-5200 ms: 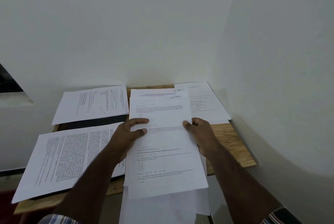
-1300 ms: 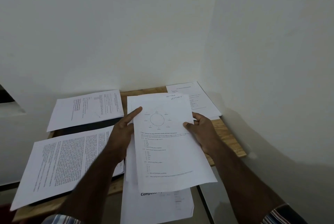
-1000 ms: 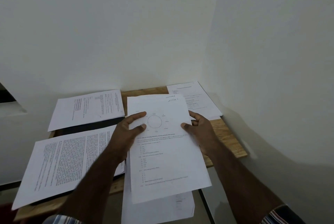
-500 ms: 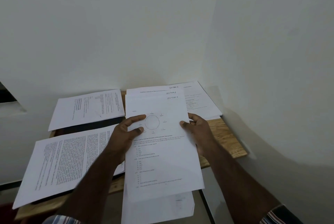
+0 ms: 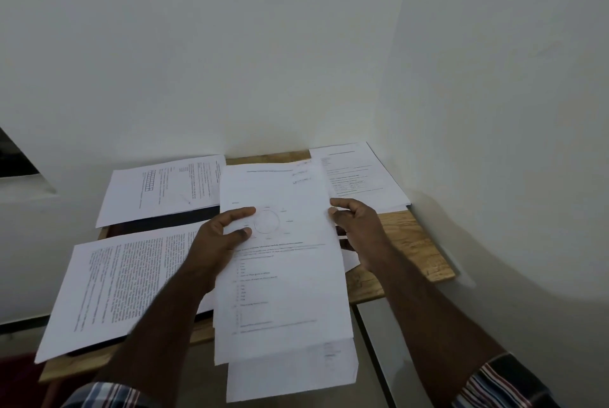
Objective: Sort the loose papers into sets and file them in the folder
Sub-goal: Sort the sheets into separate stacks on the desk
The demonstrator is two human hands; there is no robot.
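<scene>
White walls meet behind the wooden desk (image 5: 412, 243). Above its middle, left hand (image 5: 220, 236) and right hand (image 5: 359, 226) pinch opposite edges of a stack of printed sheets (image 5: 283, 276), thumbs on top.

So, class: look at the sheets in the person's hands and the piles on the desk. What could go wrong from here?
1. The held stack is uneven, its lower sheets poking out below. The left hand and right hand grip only its upper edges, so a sheet may slip out.
2. The near-left pile overhangs the desk edge. A nudge from the left arm could tip it off.
</scene>
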